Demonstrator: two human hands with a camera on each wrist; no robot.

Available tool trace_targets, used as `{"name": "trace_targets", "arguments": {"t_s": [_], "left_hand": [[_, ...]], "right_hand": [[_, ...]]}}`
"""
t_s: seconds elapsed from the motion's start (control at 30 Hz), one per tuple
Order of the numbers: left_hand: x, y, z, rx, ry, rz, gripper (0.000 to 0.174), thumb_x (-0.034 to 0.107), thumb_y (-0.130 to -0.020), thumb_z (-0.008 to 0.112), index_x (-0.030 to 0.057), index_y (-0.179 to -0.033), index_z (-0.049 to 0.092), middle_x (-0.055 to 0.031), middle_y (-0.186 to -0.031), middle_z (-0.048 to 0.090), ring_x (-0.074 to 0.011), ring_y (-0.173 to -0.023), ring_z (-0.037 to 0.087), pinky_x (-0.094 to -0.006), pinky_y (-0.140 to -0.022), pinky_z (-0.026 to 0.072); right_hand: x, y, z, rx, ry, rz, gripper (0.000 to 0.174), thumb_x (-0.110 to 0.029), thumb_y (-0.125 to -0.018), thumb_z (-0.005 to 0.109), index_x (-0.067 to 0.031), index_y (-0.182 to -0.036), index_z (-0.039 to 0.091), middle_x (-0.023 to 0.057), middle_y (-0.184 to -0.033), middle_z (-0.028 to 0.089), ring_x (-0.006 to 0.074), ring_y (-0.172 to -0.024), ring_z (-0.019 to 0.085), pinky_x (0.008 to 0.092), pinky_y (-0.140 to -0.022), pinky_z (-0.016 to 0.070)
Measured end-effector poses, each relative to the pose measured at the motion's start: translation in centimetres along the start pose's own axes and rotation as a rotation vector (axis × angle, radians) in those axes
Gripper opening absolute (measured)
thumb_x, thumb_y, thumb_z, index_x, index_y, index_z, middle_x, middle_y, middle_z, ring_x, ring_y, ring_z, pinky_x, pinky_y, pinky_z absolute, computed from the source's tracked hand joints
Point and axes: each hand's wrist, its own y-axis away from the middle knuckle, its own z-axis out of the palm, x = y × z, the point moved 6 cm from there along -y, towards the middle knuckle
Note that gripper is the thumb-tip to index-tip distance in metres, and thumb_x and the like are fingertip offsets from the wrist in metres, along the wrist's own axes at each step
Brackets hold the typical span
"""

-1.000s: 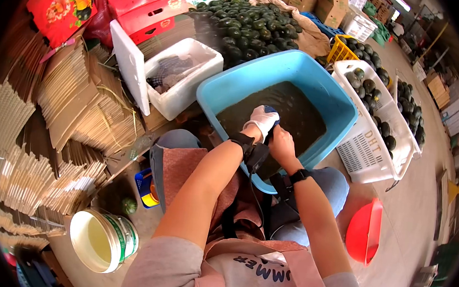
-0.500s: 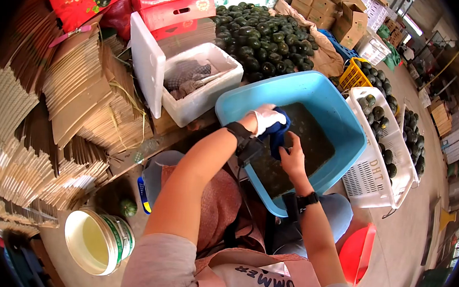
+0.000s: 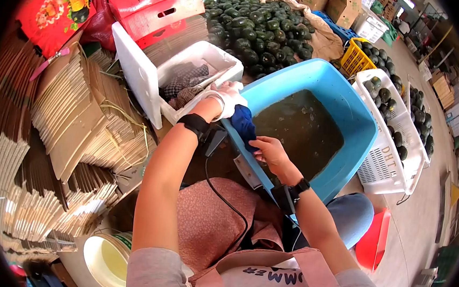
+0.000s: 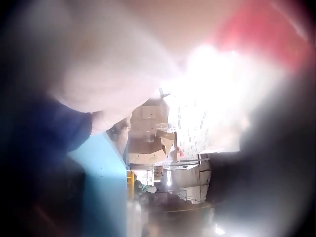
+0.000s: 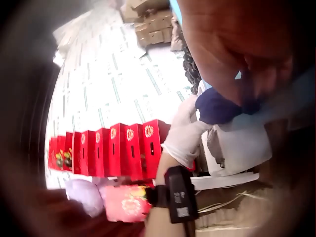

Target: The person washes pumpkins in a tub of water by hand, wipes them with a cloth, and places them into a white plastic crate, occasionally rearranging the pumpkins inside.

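A dark blue cloth (image 3: 243, 124) stretches between both hands over the near-left rim of the blue tub (image 3: 351, 107). The left hand (image 3: 227, 96), in a white glove, holds its upper end beside the foam box. Bare right-hand fingers pinch the lower end, the right hand (image 3: 272, 156) being above the tub's near side. From the right wrist, the cloth (image 5: 217, 107) shows bunched between the gloved left hand (image 5: 183, 131) and the right hand (image 5: 237, 44). The left wrist view is blurred, with the glove (image 4: 108, 84) above blue fabric (image 4: 54, 126).
Murky water (image 3: 301, 125) lies in the tub. An open foam box (image 3: 222, 62) with checked cloth stands at its left, stacked cardboard (image 3: 70, 115) farther left. Behind are piled dark green squashes (image 3: 260, 30); to the right, a white crate (image 3: 382, 161) and a red basin (image 3: 374, 238).
Both hands have moved from above the water to the tub's near-left rim, carrying the blue cloth. The left hand has gone farther left, and the cloth now spans the space between them.
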Motion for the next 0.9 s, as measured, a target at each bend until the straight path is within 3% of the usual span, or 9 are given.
{"name": "trace_targets", "arguments": {"t_s": [0.13, 0.23, 0.3, 0.33, 0.47, 0.53, 0.57, 0.7, 0.9], "left_hand": [[-0.5, -0.6, -0.1, -0.034, 0.073, 0.071, 0.051, -0.003, -0.073, 0.061, 0.0294, -0.112, 0.068, -0.0049, -0.143, 0.042, -0.0281, -0.131, 0.043, -0.0417, -0.108, 0.0369], [-0.5, -2.5, 2.0, 0.006, 0.141, 0.184, 0.04, 0.009, -0.071, 0.068, 0.0174, -0.11, 0.068, -0.0114, -0.128, 0.055, -0.0324, -0.119, 0.053, -0.0387, -0.101, 0.0436], [1.2, -2.6, 1.2, 0.01, 0.269, 0.368, 0.046, 0.022, -0.066, 0.075, 0.0065, -0.109, 0.067, -0.018, -0.113, 0.063, -0.0362, -0.108, 0.059, -0.0402, -0.096, 0.0465], [1.5, -2.7, 1.1, -0.039, 0.322, 0.364, 0.045, 0.022, -0.067, 0.075, 0.0075, -0.109, 0.067, -0.0181, -0.114, 0.062, -0.0358, -0.109, 0.058, -0.04, -0.096, 0.046], [2.1, -2.6, -0.3, 0.078, 0.363, 0.311, 0.045, 0.018, -0.066, 0.075, 0.0092, -0.11, 0.067, -0.014, -0.119, 0.059, -0.032, -0.116, 0.053, -0.0371, -0.101, 0.0424], [1.7, -2.6, -0.8, 0.143, 0.232, 0.18, 0.047, 0.016, -0.067, 0.073, 0.0122, -0.113, 0.066, -0.0105, -0.124, 0.054, -0.0299, -0.121, 0.05, -0.038, -0.104, 0.0396], [1.9, -2.9, -1.0, 0.092, 0.244, 0.198, 0.047, 0.017, -0.069, 0.072, 0.0167, -0.116, 0.065, -0.007, -0.128, 0.052, -0.0293, -0.124, 0.047, -0.0469, -0.106, 0.0363], [3.5, -2.5, -1.5, 0.006, 0.149, 0.112, 0.046, 0.019, -0.072, 0.071, 0.0215, -0.118, 0.063, -0.0051, -0.129, 0.051, -0.0291, -0.127, 0.045, -0.0636, -0.106, 0.03], [3.9, -3.1, -0.3, -0.083, 0.178, 0.072, 0.038, 0.018, -0.076, 0.067, 0.0167, -0.114, 0.061, -0.008, -0.129, 0.052, -0.0302, -0.128, 0.045, -0.065, -0.107, 0.0291]], "right_hand": [[-0.2, -1.1, 1.6, -0.004, 0.243, -0.034, 0.036, -0.029, -0.085, 0.072, -0.0024, -0.106, 0.061, 0.002, -0.08, 0.058, 0.01, -0.063, 0.051, 0.0253, -0.058, 0.041], [0.5, -3.1, 2.8, 0.075, 0.225, -0.166, 0.034, -0.029, -0.081, 0.077, -0.0059, -0.102, 0.061, -0.0014, -0.076, 0.056, 0.007, -0.062, 0.05, 0.0233, -0.054, 0.0375], [-0.4, -3.5, 2.6, 0.32, 0.128, -0.315, 0.037, -0.027, -0.077, 0.081, -0.0074, -0.101, 0.061, -0.0033, -0.075, 0.055, 0.0072, -0.06, 0.049, 0.0231, -0.051, 0.0357], [-1.0, -3.7, 2.3, 0.403, 0.095, -0.371, 0.038, -0.026, -0.076, 0.082, -0.0079, -0.1, 0.061, -0.004, -0.074, 0.055, 0.0073, -0.06, 0.049, 0.0231, -0.05, 0.0351], [-1.7, -5.0, 0.7, 0.096, 0.109, -0.142, 0.033, -0.022, -0.07, 0.086, -0.0068, -0.092, 0.066, -0.0031, -0.074, 0.059, 0.0122, -0.061, 0.054, 0.0261, -0.046, 0.0403], [-2.0, -5.5, -1.7, 0.214, 0.432, -0.174, 0.027, -0.017, -0.071, 0.083, -0.0063, -0.091, 0.069, -0.0007, -0.077, 0.063, 0.0124, -0.066, 0.059, 0.0263, -0.048, 0.0453], [-2.4, -5.3, -2.5, 0.246, 0.564, -0.18, 0.029, -0.008, -0.074, 0.077, -0.0059, -0.1, 0.068, 0.0021, -0.08, 0.065, 0.0139, -0.072, 0.063, 0.0277, -0.051, 0.049], [-3.0, -4.6, -4.4, 0.285, 0.368, -0.201, 0.03, -0.007, -0.076, 0.069, -0.0085, -0.106, 0.066, 0.0066, -0.08, 0.07, 0.016, -0.079, 0.069, 0.0332, -0.064, 0.0543], [-3.0, -5.0, -5.7, 0.409, 0.608, -0.399, 0.029, -0.022, -0.071, 0.079, -0.0067, -0.095, 0.07, 0.0085, -0.082, 0.071, 0.0174, -0.073, 0.069, 0.0333, -0.069, 0.0535]]}}
